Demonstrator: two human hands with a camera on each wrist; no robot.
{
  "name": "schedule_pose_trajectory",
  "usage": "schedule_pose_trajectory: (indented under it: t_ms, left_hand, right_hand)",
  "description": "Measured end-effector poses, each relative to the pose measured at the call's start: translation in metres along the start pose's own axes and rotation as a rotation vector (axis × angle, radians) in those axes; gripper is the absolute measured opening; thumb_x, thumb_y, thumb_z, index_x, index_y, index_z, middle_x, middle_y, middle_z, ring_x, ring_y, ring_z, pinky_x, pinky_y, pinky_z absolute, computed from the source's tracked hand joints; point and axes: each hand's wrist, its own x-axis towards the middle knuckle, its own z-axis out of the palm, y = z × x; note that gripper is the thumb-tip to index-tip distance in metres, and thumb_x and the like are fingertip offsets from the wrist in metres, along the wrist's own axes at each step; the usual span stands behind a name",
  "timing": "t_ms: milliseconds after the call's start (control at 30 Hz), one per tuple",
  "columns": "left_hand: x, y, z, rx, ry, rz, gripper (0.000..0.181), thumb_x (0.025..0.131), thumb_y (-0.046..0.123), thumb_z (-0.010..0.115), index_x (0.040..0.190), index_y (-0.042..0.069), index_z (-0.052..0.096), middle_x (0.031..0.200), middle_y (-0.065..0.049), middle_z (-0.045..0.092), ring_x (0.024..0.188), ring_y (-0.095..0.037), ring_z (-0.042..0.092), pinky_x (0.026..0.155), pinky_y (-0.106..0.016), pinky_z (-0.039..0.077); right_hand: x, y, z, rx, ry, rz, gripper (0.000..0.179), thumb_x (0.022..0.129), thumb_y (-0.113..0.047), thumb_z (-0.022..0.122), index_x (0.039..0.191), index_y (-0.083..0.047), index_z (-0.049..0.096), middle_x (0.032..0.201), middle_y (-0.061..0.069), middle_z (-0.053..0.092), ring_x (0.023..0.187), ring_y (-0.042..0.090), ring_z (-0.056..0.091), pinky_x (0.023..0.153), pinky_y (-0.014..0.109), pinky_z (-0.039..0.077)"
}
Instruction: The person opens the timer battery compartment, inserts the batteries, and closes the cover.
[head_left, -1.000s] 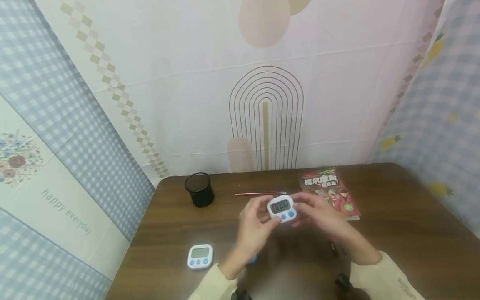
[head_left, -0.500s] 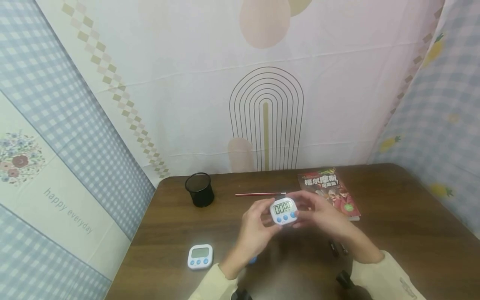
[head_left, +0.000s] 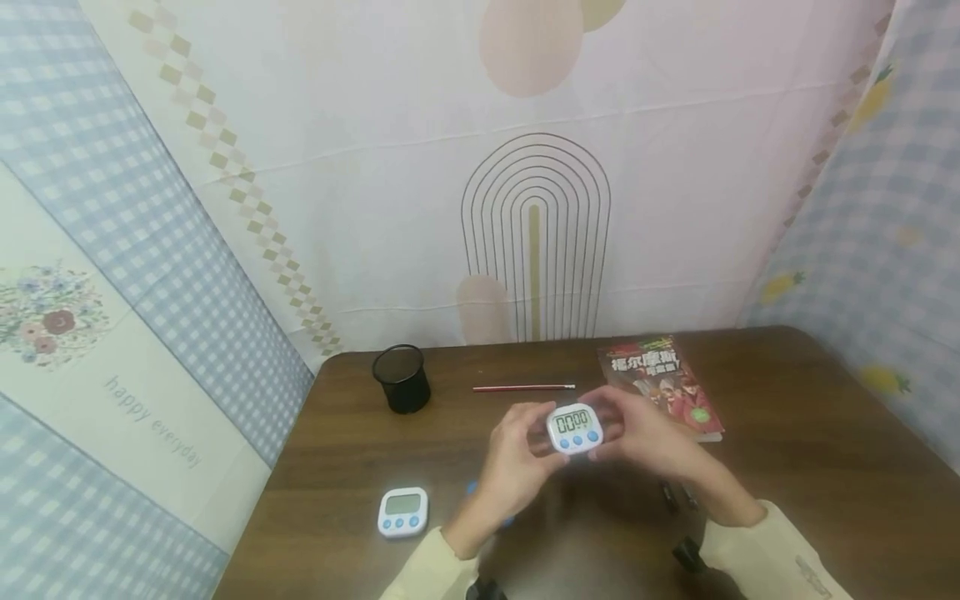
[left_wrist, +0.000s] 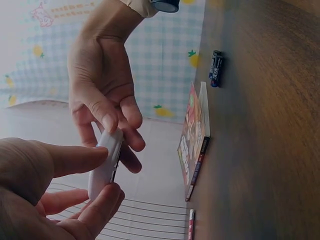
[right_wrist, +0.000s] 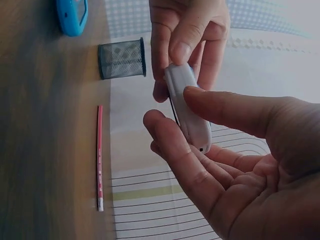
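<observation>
**Held timer [head_left: 575, 430] dips slightly and turns more level; all three buttons [head_left: 577, 440] are now uncovered**

Change over the last second: the left thumb, earlier across the leftmost button, now lies on the lower edge; the right thumb slides from beside the display [head_left: 572, 422] to the lower right corner. The display, dark-backed then, now shows pale with legible zeros.

Grip: the left hand [head_left: 516, 462] pinches the left end between thumb and fingers; the right hand [head_left: 641, 429] pinches the right end likewise. The timer hangs between them, above the table [head_left: 337, 454], face toward the wearer.

Handling (judged): light, stiff, probably plastic; the smooth rounded shell could slip under a loose pinch. The display looks the most fragile part, and the buttons invite stray presses. Best hold: opposite rims, thumbs low, as now. A thin dark line runs along the back; cannot tell whether it is a clip or a seam.

Around the grip: pencil [head_left: 523, 387] just beyond; book [head_left: 688, 408] beyond and right, behind the right hand; mesh cup [head_left: 407, 393] farther left; second timer [head_left: 403, 512] left and nearer the body; a blue item [head_left: 472, 488] mostly hidden under the left wrist; batteries [left_wrist: 216, 68] below the right forearm.
</observation>
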Motion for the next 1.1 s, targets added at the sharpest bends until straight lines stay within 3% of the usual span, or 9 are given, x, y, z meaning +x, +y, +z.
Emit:
schedule_pose_trajectory:
  t_ms: [533,700,1100]
  left_hand:
    - [0.002,-0.002,0.003,0.109,-0.101,-0.003,0.058,0.083,-0.012,0.082,0.137,0.002,0.064,0.124,-0.013,0.063,0.109,-0.027,0.074,0.088,-0.029,0.064]
    - [-0.001,-0.005,0.005,0.125,-0.103,-0.009,0.055,0.084,-0.010,0.082,0.135,0.002,0.065,0.123,-0.013,0.066,0.110,-0.028,0.073,0.089,-0.032,0.064]
    - [-0.011,-0.010,0.011,0.086,-0.154,-0.048,0.053,0.087,-0.013,0.077,0.136,0.003,0.064,0.127,-0.020,0.073,0.109,-0.029,0.076,0.088,-0.027,0.064]
  right_hand:
    - [-0.002,0.019,0.000,-0.182,0.013,0.006,0.062,0.077,-0.004,0.091,0.129,0.009,0.059,0.107,0.015,0.074,0.086,0.019,0.072,0.072,0.028,0.064]
    - [-0.004,0.021,0.001,-0.210,0.019,-0.011,0.061,0.076,-0.006,0.093,0.126,0.007,0.061,0.102,0.011,0.074,0.084,0.019,0.069,0.070,0.027,0.062]
    - [-0.013,0.033,0.005,-0.328,0.063,0.001,0.060,0.068,-0.011,0.096,0.120,0.000,0.067,0.098,0.003,0.072,0.086,0.016,0.067,0.072,0.025,0.060]
